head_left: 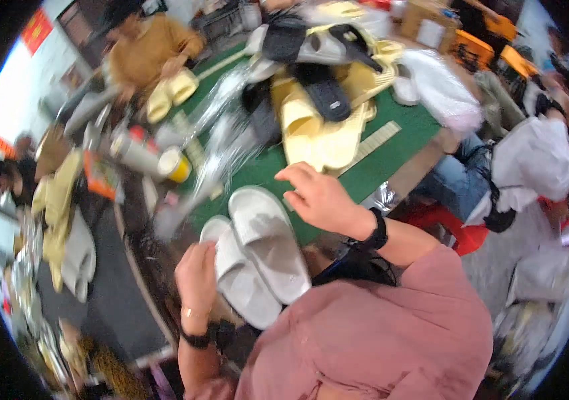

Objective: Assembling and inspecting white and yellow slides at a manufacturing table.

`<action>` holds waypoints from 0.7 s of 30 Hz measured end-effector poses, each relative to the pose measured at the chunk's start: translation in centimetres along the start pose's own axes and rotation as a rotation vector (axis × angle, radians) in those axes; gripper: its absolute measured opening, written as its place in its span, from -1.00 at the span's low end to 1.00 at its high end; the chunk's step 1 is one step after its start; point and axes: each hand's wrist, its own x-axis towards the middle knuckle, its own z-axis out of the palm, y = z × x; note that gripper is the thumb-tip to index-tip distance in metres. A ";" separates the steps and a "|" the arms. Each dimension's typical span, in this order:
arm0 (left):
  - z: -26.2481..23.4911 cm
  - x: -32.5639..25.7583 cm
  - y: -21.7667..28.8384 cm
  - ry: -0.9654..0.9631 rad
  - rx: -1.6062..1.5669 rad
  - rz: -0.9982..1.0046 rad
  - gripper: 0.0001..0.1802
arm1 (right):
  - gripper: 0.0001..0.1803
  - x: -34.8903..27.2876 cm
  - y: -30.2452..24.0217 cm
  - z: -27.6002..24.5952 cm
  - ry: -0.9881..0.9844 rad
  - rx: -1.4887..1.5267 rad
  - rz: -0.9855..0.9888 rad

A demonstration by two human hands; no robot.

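Observation:
A pair of light grey slide slippers (pixel 272 248) lies side by side in front of me at the table's near edge, toes pointing away. My left hand (pixel 196 275) is closed at the outer edge of the left slipper (pixel 250 293), its fingertips partly hidden. To the right of the pair, my right hand (pixel 319 198) hovers with fingers loosely bent and apart, holding nothing. Just beyond it sit pale yellow slippers (pixel 321 143), with a black slipper (pixel 324 93) on top.
Yellow, black and grey slippers heap up on the green table top (pixel 391 160). Clear plastic bags (pixel 221 133) lie left of them, by a yellow-and-white cup (pixel 174 165). A co-worker in brown (pixel 154 50) handles yellow slippers across the table. A red stool (pixel 454 227) stands right.

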 end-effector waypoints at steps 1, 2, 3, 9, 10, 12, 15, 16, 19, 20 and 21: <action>0.6 0.2 0.7 -0.028 -0.018 -0.036 -0.88 | -0.62 -0.2 -0.9 0.3 -0.014 0.056 -0.028; 1.2 0.3 1.2 -0.025 -0.024 0.019 -0.88 | -0.56 -0.5 -1.9 0.7 -0.079 0.143 -0.014; 1.7 0.0 1.5 -0.020 -0.009 0.103 -0.86 | -0.56 -0.8 -2.8 1.1 -0.127 0.190 -0.031; 2.0 -2.6 3.1 -0.122 -0.033 0.123 -0.89 | -0.75 -3.1 -3.2 4.0 -0.299 0.160 -0.340; 1.8 -3.2 2.8 -0.117 -0.029 0.101 -0.89 | -0.86 -3.4 -3.3 4.0 -0.343 0.154 -0.341; 1.3 -4.3 2.1 -0.216 -0.039 0.148 -0.92 | -0.86 -4.4 -3.2 3.9 -0.413 0.168 -0.370; 0.5 -6.1 1.2 -0.426 -0.083 0.179 -0.91 | -0.87 -6.3 -3.3 4.0 -0.534 0.213 -0.384; 0.6 -6.7 1.1 -0.448 -0.150 0.189 -0.87 | -0.87 -7.0 -3.5 3.9 -0.640 0.233 -0.370; 0.7 -7.8 0.4 -0.635 -0.217 0.146 -0.85 | -0.79 -8.0 -4.1 3.8 -0.846 0.239 -0.350; 1.0 -8.1 -0.2 -0.654 -0.269 0.130 -0.86 | -0.76 -8.1 -4.2 3.8 -0.972 0.241 -0.316; 1.3 -8.3 -0.8 -0.655 -0.271 0.123 -0.86 | -0.73 -8.2 -4.3 3.8 -1.097 0.242 -0.282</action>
